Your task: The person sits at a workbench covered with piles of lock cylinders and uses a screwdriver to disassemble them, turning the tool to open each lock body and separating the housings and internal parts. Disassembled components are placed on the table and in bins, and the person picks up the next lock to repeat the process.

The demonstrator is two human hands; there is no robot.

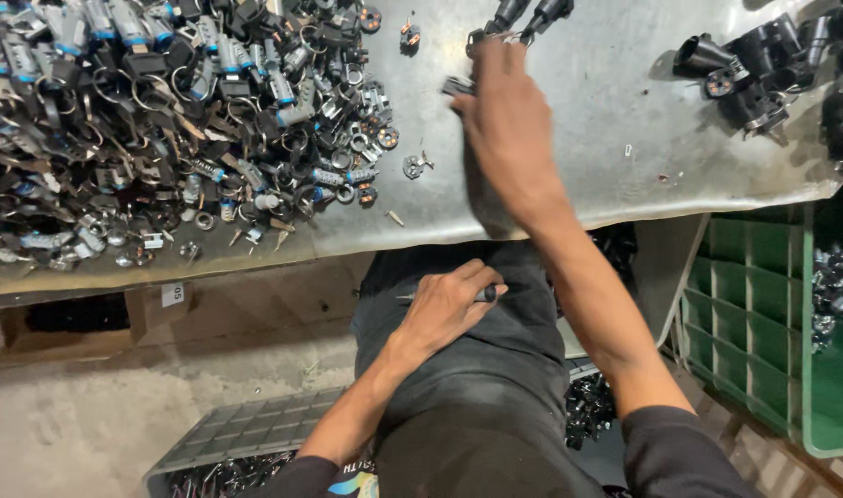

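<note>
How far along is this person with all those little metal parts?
Looks done: a cluster of black assembled pieces at the table's far right. In hand: the right hand reaches for a part at the table's far edge; the left hand holds a thin tool. Left: a large pile of loose parts.

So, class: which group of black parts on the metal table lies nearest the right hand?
The small pair of black parts at the table's top edge, just beyond the right hand.

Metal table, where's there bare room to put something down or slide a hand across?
The metal table is bare between the right hand and the black parts cluster at top right, down to the front edge. A thinner strip runs between the big parts heap and that hand, dotted with stray bits. The left side is crowded.
</note>
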